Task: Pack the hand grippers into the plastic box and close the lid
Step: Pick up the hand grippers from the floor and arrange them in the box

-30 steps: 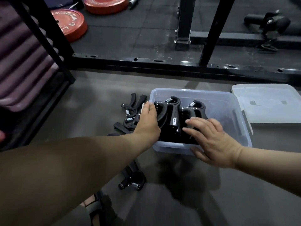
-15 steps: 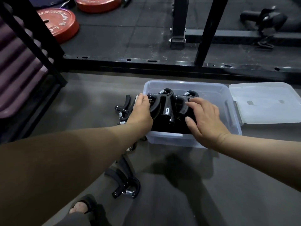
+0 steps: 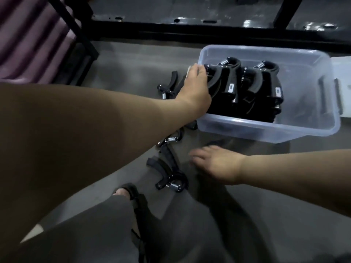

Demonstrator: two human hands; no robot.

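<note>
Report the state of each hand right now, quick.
Left hand: fingers curled at the plastic box rim, against the packed hand grippers; grip cannot be told.
Right hand: open, holding nothing.

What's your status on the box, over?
Left grip holds packed grippers in plastic box. Right grip open, beside a loose gripper on floor. Lid off, right of box.

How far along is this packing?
Done: two rows of hand grippers stand in the plastic box. In hand: the left hand rests on them; the right hand hovers open near a gripper on the floor. Left: other loose grippers beside the box, and the lid is off.
</note>
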